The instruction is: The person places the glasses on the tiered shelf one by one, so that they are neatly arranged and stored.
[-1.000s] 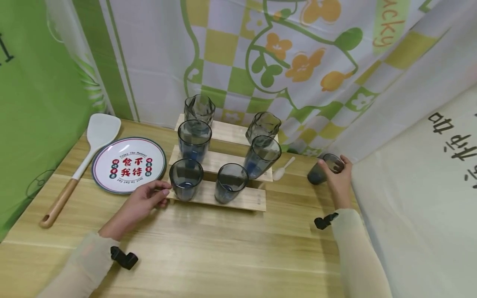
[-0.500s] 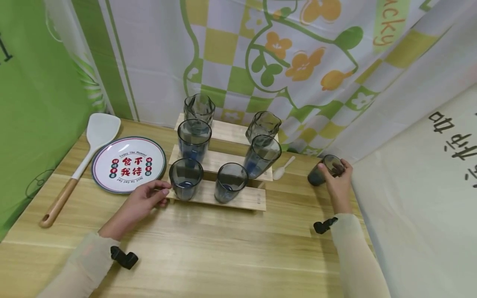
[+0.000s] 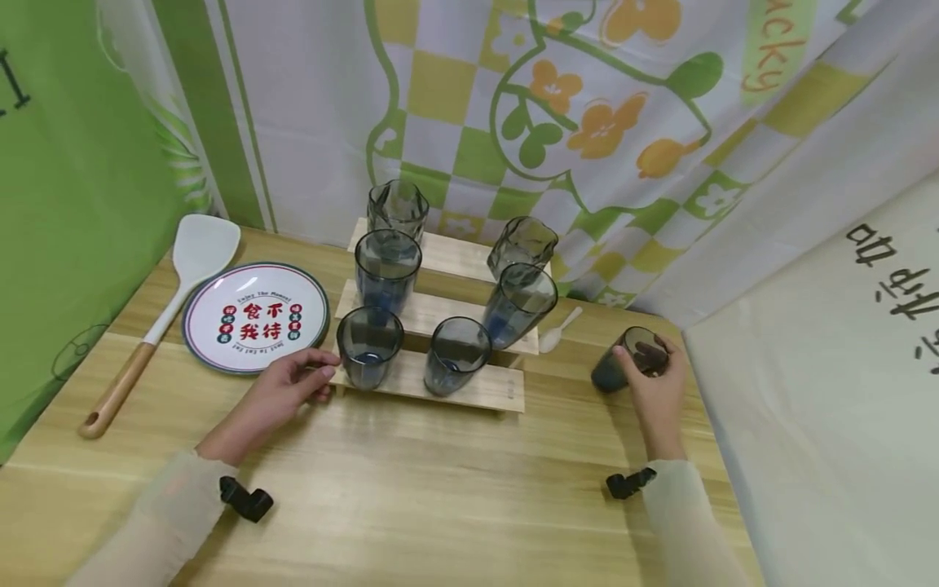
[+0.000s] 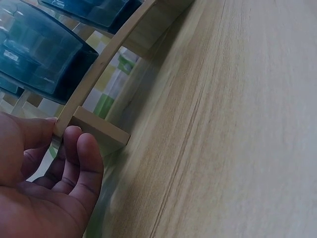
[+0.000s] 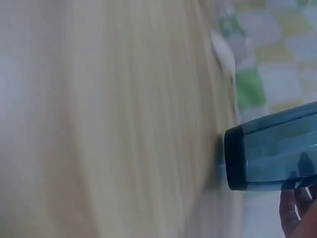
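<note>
At the right, my right hand (image 3: 656, 399) grips a dark blue-grey glass tumbler (image 3: 610, 368) by its side. In the right wrist view that tumbler (image 5: 275, 151) looks lifted off the table, its base tilted toward the wood. My left hand (image 3: 282, 399) pinches the left end of the lowest board of a stepped wooden rack (image 3: 407, 383); in the left wrist view the thumb is above the board and fingers curl below. Each of the rack's three tiers bears two glasses: smooth tumblers on the lower two, among them one at front left (image 3: 369, 350), and wavy glasses (image 3: 522, 244) on top.
A white plate (image 3: 257, 318) with red lettering lies left of the rack, beside a white spatula (image 3: 201, 244) with a wooden handle. Right of the rack lies a small white spoon (image 3: 559, 330). A patterned curtain (image 3: 455, 90) hangs behind the wooden table (image 3: 440, 489).
My right hand has drawn the tumbler toward me and slightly left, away from the back right corner. The left hand keeps its place on the rack. The head view has shifted slightly.
</note>
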A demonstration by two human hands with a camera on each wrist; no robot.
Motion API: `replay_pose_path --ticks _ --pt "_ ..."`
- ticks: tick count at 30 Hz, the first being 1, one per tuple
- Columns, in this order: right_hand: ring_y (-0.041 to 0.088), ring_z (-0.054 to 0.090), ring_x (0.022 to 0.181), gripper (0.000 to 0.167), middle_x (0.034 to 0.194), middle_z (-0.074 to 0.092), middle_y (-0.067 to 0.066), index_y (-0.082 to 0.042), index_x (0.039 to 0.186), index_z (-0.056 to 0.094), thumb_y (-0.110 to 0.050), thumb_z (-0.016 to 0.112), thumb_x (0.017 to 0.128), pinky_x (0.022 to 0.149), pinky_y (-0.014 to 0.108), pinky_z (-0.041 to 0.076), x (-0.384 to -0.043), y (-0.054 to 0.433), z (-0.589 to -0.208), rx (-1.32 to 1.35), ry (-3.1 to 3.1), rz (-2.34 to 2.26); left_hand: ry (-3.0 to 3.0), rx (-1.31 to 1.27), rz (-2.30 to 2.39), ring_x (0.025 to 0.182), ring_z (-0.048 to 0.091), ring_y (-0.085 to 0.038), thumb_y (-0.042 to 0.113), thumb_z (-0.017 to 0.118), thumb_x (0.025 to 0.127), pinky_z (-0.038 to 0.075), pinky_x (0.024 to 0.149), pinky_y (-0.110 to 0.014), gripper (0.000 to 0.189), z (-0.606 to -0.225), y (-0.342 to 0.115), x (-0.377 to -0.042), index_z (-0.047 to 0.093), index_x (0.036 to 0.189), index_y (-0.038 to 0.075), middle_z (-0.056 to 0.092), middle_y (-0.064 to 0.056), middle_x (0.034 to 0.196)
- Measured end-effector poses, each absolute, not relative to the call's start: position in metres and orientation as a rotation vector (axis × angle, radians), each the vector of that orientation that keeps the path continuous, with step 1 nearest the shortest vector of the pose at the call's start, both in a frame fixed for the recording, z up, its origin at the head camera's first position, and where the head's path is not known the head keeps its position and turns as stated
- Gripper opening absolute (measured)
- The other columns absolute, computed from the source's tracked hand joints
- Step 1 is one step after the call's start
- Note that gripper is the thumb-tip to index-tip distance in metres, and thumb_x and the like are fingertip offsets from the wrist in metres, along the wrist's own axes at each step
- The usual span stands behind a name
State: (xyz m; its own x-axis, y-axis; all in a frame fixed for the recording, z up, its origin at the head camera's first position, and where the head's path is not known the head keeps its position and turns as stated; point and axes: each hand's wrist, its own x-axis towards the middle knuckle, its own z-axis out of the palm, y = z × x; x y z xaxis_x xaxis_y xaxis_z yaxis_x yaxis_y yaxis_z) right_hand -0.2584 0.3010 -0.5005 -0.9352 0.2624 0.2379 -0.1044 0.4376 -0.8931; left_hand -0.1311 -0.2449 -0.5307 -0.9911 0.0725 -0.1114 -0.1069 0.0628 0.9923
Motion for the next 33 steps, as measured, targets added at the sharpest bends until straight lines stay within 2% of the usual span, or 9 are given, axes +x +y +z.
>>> replay_pose_path --ticks 3,6,10,15,22,27,33 --pt "0.032 0.058 0.109 0.072 0.127 0.061 0.023 -0.006 0.145 0.045 -0.020 0.084 0.087 0.083 0.017 0.048 -0.233 0.271 -0.475 -0.033 -2.353 1.529 2.194 -0.031 2.060 0.086 0.068 -0.026 0.009 0.060 0.104 0.059 0.078 -0.034 0.029 -0.530 -0.244 -0.132 0.057 0.124 -0.012 0.064 -0.022 0.111" --pt "0.036 0.059 0.107 0.065 0.125 0.059 0.029 0.002 0.143 0.046 -0.006 0.080 0.088 0.082 0.019 0.051 -0.214 0.235 -0.446 0.140 -2.338 1.614 2.196 -0.044 2.063 0.086 0.068 -0.025 0.009 0.059 0.104 0.059 0.078 -0.034 0.029 -0.529 -0.246 -0.132 0.057 0.124 -0.013 0.063 -0.022 0.112" --pt "0.043 0.060 0.105 0.063 0.122 0.059 0.033 0.008 0.140 0.045 0.006 0.077 0.085 0.082 0.023 0.053 -0.198 0.200 -0.433 0.377 -2.295 1.695 2.200 -0.050 2.067 0.086 0.067 -0.024 0.010 0.059 0.104 0.059 0.077 -0.034 0.030 -0.530 -0.246 -0.131 0.056 0.125 -0.012 0.063 -0.021 0.112" --pt "0.053 0.057 0.103 0.065 0.121 0.060 0.033 0.010 0.138 0.046 0.007 0.080 0.083 0.080 0.026 0.055 -0.184 0.171 -0.432 0.521 -2.254 1.720 2.181 -0.028 2.085 0.085 0.067 -0.022 0.010 0.059 0.104 0.059 0.077 -0.033 0.030 -0.532 -0.244 -0.132 0.056 0.125 -0.012 0.063 -0.020 0.110" --pt "0.048 0.057 0.109 0.069 0.123 0.059 0.030 0.011 0.135 0.047 0.007 0.084 0.077 0.091 0.043 0.051 -0.171 0.145 -0.438 0.480 -2.255 1.681 2.174 -0.043 2.080 0.086 0.067 -0.022 0.011 0.059 0.105 0.060 0.077 -0.034 0.029 -0.530 -0.242 -0.131 0.057 0.124 -0.010 0.064 -0.016 0.109" --pt "0.045 0.058 0.110 0.073 0.123 0.061 0.028 0.011 0.134 0.047 0.007 0.087 0.074 0.095 0.046 0.048 -0.164 0.133 -0.438 0.508 -2.282 1.602 2.194 -0.028 2.066 0.087 0.067 -0.025 0.011 0.059 0.104 0.060 0.078 -0.035 0.030 -0.530 -0.243 -0.131 0.057 0.124 -0.011 0.063 -0.020 0.110" --pt "0.042 0.054 0.120 0.092 0.135 0.054 0.027 0.011 0.144 0.033 0.007 0.089 0.071 0.099 0.047 0.046 -0.156 0.132 -0.434 0.575 -2.397 1.534 2.193 -0.023 2.060 0.089 0.068 -0.027 0.012 0.059 0.105 0.060 0.078 -0.037 0.030 -0.532 -0.244 -0.132 0.057 0.125 -0.010 0.064 -0.018 0.111"
